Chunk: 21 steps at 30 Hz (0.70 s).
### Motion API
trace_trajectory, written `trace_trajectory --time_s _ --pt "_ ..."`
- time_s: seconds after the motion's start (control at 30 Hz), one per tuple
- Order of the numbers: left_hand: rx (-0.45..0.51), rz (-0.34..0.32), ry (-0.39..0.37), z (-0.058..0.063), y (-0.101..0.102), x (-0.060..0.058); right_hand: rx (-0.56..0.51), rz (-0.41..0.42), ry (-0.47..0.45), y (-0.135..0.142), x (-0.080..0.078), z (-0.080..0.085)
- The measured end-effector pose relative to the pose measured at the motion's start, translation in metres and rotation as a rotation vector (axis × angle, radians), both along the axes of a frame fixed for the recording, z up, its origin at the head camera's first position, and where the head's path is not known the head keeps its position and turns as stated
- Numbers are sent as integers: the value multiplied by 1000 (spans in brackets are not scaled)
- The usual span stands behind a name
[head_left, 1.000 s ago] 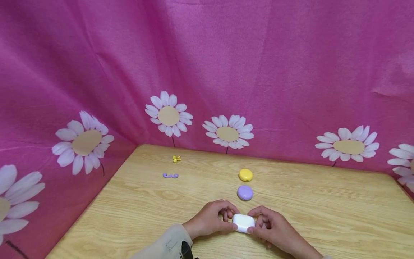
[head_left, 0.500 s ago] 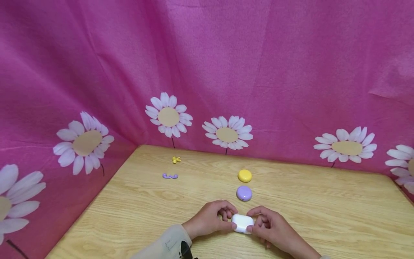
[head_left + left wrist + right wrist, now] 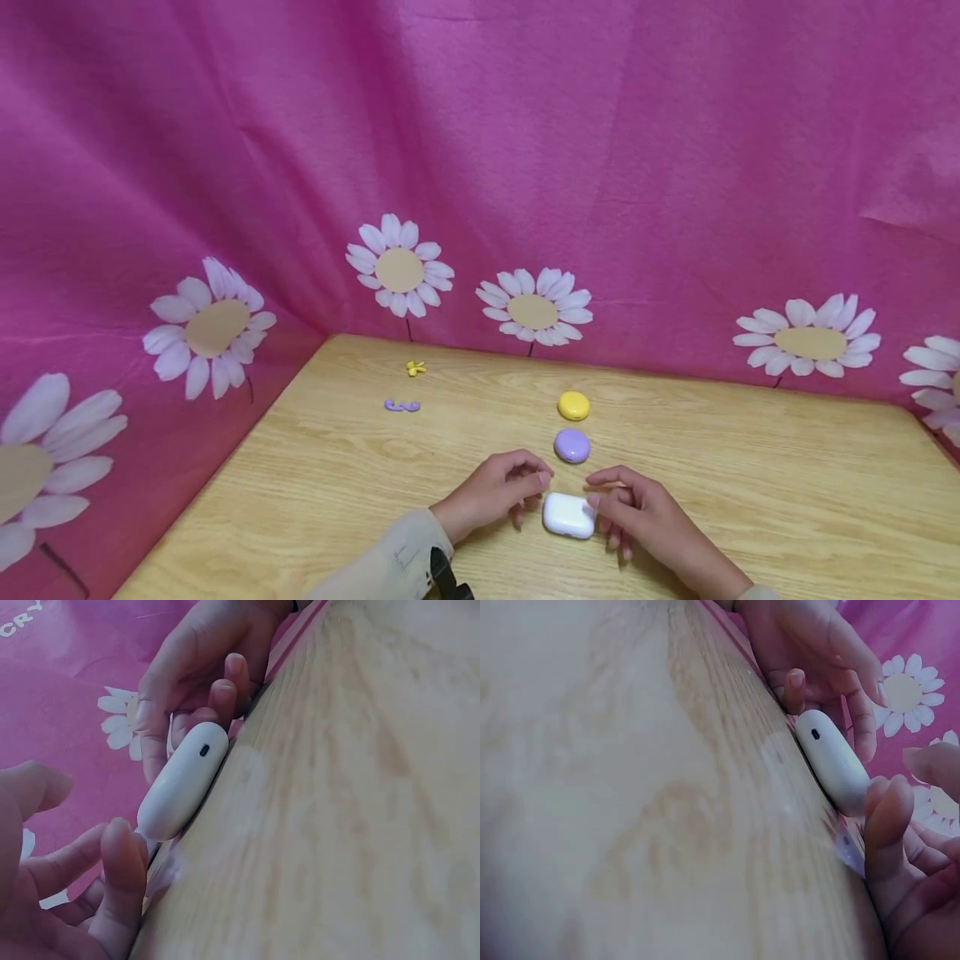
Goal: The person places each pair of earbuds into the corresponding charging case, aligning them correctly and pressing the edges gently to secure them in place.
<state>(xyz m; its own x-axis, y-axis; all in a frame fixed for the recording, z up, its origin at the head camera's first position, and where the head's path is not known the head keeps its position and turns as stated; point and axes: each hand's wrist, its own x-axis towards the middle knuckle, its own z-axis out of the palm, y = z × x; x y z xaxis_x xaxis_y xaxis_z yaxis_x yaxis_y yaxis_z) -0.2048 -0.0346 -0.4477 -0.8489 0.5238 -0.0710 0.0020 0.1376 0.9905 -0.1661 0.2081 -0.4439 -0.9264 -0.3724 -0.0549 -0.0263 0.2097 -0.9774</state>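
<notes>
A closed white earbud case (image 3: pixel 568 515) lies on the wooden table between both hands. Its small dark port shows in both wrist views, where the case (image 3: pixel 184 784) has its rounded edge toward the cameras. My left hand (image 3: pixel 495 492) hovers just left of it, fingers loosely bent and holding nothing. Close at the case's right end is my right hand (image 3: pixel 641 512), thumb and fingers spread apart; whether a fingertip still touches the case cannot be told. Directly behind sits a round purple case (image 3: pixel 572 447), and beyond that a round yellow case (image 3: pixel 573 406).
Farther back on the left lie two purple earbuds (image 3: pixel 402 406), with yellow earbuds (image 3: pixel 416 368) behind them. A pink curtain (image 3: pixel 660 183) printed with daisies rises along the back and left edges of the wooden table (image 3: pixel 315 483).
Both hands have let go of the white case and drawn slightly apart from it, the left hand lifting a little away. The case stays on the table.
</notes>
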Motion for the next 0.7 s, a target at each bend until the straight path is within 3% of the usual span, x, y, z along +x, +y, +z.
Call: trace_trajectory --time_s 0.23,0.7 --pt "25 73 -18 5 5 -4 16 -118 -14 -1 -7 8" --pt "-9 203 -74 12 12 -27 -74 -295 -75 -5 -37 10"
